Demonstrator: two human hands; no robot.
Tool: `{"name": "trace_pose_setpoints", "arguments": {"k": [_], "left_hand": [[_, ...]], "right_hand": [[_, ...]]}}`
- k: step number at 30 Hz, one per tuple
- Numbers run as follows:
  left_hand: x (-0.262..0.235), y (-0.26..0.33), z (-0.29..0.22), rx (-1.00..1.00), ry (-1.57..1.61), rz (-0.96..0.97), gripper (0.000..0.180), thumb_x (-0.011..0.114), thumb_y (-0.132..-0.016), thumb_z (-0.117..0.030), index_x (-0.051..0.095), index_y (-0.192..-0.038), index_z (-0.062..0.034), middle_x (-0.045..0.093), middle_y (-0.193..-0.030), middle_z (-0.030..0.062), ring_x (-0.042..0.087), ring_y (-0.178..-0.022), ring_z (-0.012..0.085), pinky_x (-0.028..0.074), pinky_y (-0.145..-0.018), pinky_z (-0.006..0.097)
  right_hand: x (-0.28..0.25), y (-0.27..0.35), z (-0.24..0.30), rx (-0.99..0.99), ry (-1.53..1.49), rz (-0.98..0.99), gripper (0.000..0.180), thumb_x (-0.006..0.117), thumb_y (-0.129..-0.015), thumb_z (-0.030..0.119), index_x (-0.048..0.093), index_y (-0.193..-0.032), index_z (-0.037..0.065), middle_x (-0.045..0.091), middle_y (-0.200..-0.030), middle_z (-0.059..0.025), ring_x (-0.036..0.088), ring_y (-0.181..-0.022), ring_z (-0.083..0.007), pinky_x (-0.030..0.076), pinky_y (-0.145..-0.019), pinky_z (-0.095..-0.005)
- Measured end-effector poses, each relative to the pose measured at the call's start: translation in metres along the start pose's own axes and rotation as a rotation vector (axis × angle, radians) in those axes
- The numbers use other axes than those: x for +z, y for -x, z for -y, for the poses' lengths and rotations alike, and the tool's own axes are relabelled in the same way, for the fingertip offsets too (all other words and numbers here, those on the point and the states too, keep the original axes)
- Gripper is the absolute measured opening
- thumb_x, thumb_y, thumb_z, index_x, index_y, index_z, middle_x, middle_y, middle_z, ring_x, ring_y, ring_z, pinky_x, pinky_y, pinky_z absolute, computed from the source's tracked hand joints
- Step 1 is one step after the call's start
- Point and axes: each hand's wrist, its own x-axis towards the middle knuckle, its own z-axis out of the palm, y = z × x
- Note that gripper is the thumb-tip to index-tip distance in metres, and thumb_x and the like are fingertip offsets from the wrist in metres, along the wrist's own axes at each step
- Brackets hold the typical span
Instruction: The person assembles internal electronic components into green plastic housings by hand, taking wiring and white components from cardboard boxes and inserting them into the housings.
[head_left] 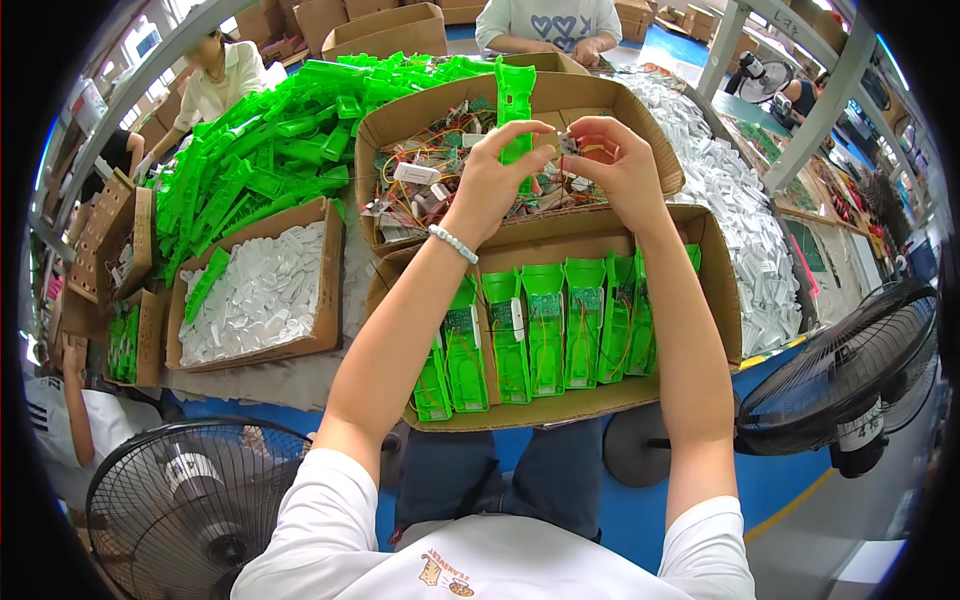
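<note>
An open cardboard carton [400, 112] of tangled wires and small electronic parts [425, 175] lies beneath both hands; nearer the body, a second carton [560, 412] holds a row of green half-shells [545, 330] fitted with circuit boards and wires, some hidden by the forearms; to the left on the bench [250, 385] are a high heap of green shells [265, 160] and a shallow box [328, 275] of white pieces [265, 290]; a white heap [735, 210] spreads to the right; black fans [205, 500] flank the body, and a co-worker [550, 28] sits opposite.

Both forearms reach forward, wrists raised, fingers bent inward; the left hand [500, 175] has its grip closed on an upright green plastic shell [515, 95] above the parts carton; the right hand [620, 170] sits just beside it, thumb and forefinger nearly meeting at something too small to identify, so I cannot tell whether that grip holds it.

The shell is glossy, long and trough-shaped; the cartons are plain brown; a pale beaded bracelet [455, 243] circles the left wrist.
</note>
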Motion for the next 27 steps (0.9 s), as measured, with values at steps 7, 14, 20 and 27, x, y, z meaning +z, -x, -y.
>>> {"name": "trace_pose_setpoints", "arguments": {"k": [7, 14, 20, 27], "left_hand": [[0.003, 0.001, -0.002, 0.049, -0.065, 0.041, 0.029, 0.066, -0.088, -0.003, 0.066, -0.117, -0.0030, 0.066, -0.090, 0.0051, 0.059, -0.066, 0.0112, 0.049, -0.062, 0.026], [0.005, 0.000, -0.001, -0.002, -0.149, 0.006, 0.021, 0.065, -0.092, -0.009, 0.066, -0.112, -0.0033, 0.065, -0.082, 0.0045, 0.059, -0.065, 0.0096, 0.047, -0.058, 0.023], [0.002, 0.001, -0.001, -0.018, -0.145, -0.004, 0.017, 0.066, -0.092, -0.011, 0.067, -0.107, -0.0039, 0.064, -0.079, 0.0041, 0.058, -0.064, 0.0090, 0.046, -0.057, 0.023], [0.006, -0.002, 0.000, 0.018, -0.282, -0.022, 0.020, 0.069, -0.089, -0.019, 0.066, -0.102, -0.0033, 0.063, -0.089, 0.0070, 0.061, -0.063, 0.0114, 0.049, -0.056, 0.027]], "right_hand": [[0.002, 0.000, -0.003, 0.007, 0.057, 0.061, 0.031, 0.079, -0.073, 0.005, 0.068, -0.102, 0.002, 0.066, -0.097, -0.0028, 0.060, -0.086, -0.0119, 0.051, -0.077, -0.0267], [0.011, 0.005, 0.005, -0.198, 0.223, 0.019, 0.037, 0.074, -0.073, 0.001, 0.068, -0.110, 0.005, 0.068, -0.099, -0.0064, 0.063, -0.085, -0.0156, 0.052, -0.079, -0.0308], [0.011, 0.004, 0.002, -0.152, 0.089, 0.023, 0.042, 0.070, -0.075, 0.000, 0.064, -0.116, 0.006, 0.069, -0.099, -0.0066, 0.064, -0.089, -0.0170, 0.052, -0.081, -0.0320], [0.017, 0.006, 0.000, -0.413, 0.532, -0.059, 0.046, 0.068, -0.075, -0.002, 0.060, -0.119, 0.006, 0.067, -0.093, -0.0081, 0.064, -0.090, -0.0246, 0.053, -0.082, -0.0383]]}}
